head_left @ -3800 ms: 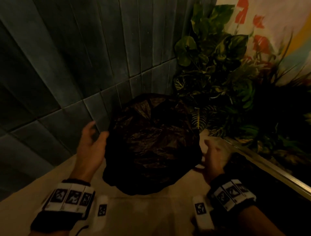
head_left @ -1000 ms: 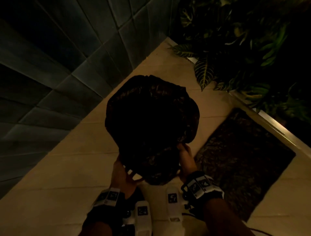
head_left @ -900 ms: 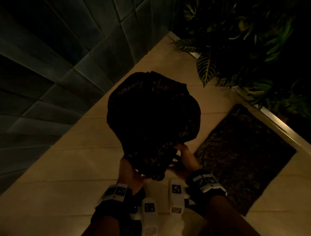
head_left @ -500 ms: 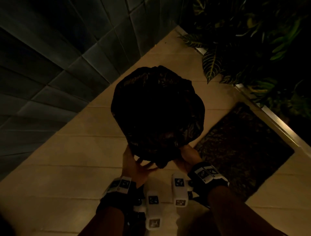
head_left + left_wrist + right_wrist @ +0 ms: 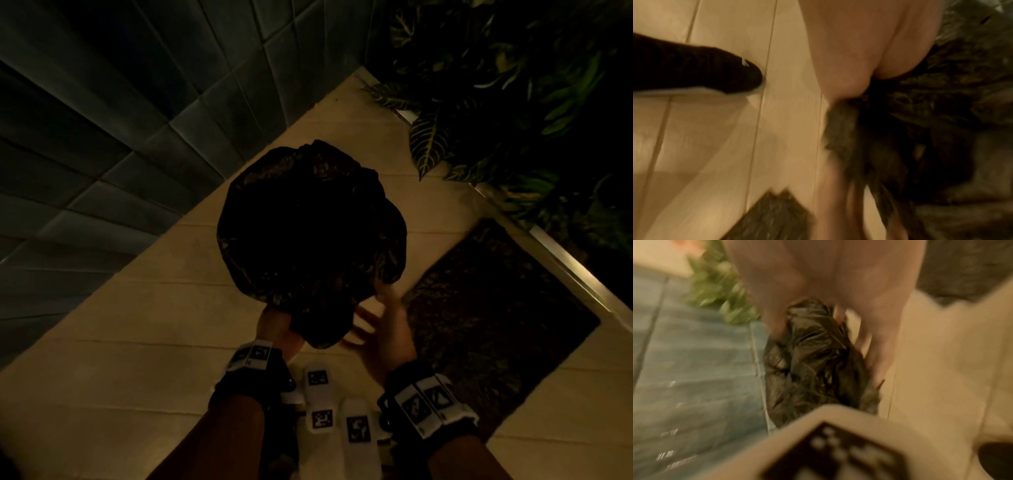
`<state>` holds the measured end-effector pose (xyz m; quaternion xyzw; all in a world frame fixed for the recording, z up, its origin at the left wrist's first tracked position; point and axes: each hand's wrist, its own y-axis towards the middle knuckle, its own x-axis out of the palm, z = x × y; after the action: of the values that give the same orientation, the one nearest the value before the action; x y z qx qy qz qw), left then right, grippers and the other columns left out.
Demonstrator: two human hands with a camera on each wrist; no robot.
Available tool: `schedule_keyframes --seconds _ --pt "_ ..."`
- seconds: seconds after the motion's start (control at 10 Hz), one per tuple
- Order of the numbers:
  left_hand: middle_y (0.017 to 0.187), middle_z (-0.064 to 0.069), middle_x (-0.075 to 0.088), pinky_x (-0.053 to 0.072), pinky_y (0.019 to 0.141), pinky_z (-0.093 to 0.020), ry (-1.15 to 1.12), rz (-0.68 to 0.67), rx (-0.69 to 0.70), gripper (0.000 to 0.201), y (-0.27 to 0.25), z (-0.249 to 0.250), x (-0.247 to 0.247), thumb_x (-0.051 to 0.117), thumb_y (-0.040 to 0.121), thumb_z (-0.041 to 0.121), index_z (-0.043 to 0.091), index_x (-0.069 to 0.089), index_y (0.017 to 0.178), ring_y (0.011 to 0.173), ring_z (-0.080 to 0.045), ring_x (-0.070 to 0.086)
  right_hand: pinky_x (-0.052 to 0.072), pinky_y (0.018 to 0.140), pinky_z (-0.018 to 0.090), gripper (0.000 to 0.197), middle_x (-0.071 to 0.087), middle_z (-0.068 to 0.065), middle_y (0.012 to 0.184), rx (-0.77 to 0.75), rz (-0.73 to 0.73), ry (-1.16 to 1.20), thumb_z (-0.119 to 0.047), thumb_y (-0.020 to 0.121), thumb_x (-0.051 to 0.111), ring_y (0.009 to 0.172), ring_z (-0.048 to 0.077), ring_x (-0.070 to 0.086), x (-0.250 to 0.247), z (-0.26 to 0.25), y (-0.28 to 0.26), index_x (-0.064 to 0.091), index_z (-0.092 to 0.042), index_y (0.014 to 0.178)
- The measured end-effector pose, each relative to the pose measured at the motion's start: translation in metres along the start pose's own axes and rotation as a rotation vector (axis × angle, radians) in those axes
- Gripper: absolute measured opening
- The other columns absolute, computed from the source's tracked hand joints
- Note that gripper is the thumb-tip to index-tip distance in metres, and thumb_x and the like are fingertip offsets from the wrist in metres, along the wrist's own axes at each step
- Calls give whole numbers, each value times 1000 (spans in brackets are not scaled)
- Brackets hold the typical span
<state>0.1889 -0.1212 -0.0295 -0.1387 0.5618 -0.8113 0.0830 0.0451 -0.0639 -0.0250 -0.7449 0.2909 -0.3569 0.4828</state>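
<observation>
**Head view.** The black bin bag (image 5: 308, 233) bulges out beyond the fingertips of both hands, and its gathered neck points back toward the person. The left hand (image 5: 279, 327) has its fingers clamped round that neck, with crumpled plastic spilling out just right of its knuckles. The right hand (image 5: 383, 329) sits just right of the neck. Its fingers (image 5: 364, 313) are straight and spread apart, and the farthest fingertip touches the bag's lower right edge. Pale plank floor (image 5: 137, 342) lies beneath, but I cannot tell whether the bag rests on it or hangs above it. A dark mat (image 5: 496, 308) lies right of the right fingers. Leafy plants (image 5: 513, 102) stand well beyond them, and a dark tiled wall (image 5: 102, 137) rises left of the left fingers.

**Left wrist view.** The left palm fills the top of the frame, and the bag's bunched plastic (image 5: 931, 113) emerges from its closed grip. On the far side from the bag, well apart from the fingers, a dark shoe (image 5: 705, 69) stands on the planks. A corner of the mat shows lower down.

**Right wrist view.** This view is blurred. The right thumb lies on one side of the bag's top (image 5: 812, 361) and the long straight fingers (image 5: 875, 353) on the other, held apart rather than closed on it. A marker block (image 5: 838, 443) fills the foreground.
</observation>
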Motion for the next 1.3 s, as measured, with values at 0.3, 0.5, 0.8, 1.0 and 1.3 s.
schedule_keyframes --seconds 0.3,0.5,0.8,1.0,1.3 --pt "49 -1 48 42 41 -21 -252 -270 -60 9 -5 -1 2 67 66 14 7 68 61 38 -12 43 52 87 45 36 64 7 110 -11 -263 -86 -11 88 59 103 32 60 14 -7 12 56 -12 124" --pt "102 -14 63 54 78 -41 -239 -284 -123 32 -1 0 -15 41 96 20 8 58 121 90 -29 63 51 90 40 40 67 8 110 -94 -350 -89 11 88 40 101 28 63 15 -14 19 61 -12 114" --pt "117 7 60 49 88 -47 -61 38 299 46 1 69 -31 52 83 59 36 57 124 109 -29 56 49 53 27 19 54 7 79 -122 -50 -329 -8 98 38 68 19 53 25 -41 32 54 -9 87" --pt "122 -8 64 54 85 -43 117 46 397 35 17 91 -4 55 93 32 16 57 124 110 -32 61 45 59 31 27 54 6 84 -119 -34 -269 -11 101 31 73 20 52 32 -53 41 52 -13 83" --pt "106 -9 64 54 67 -32 410 -11 195 24 10 87 -7 43 98 17 15 59 115 88 -27 63 46 62 26 18 55 3 80 -279 232 -519 -14 94 51 67 13 52 19 -69 50 51 -11 112"
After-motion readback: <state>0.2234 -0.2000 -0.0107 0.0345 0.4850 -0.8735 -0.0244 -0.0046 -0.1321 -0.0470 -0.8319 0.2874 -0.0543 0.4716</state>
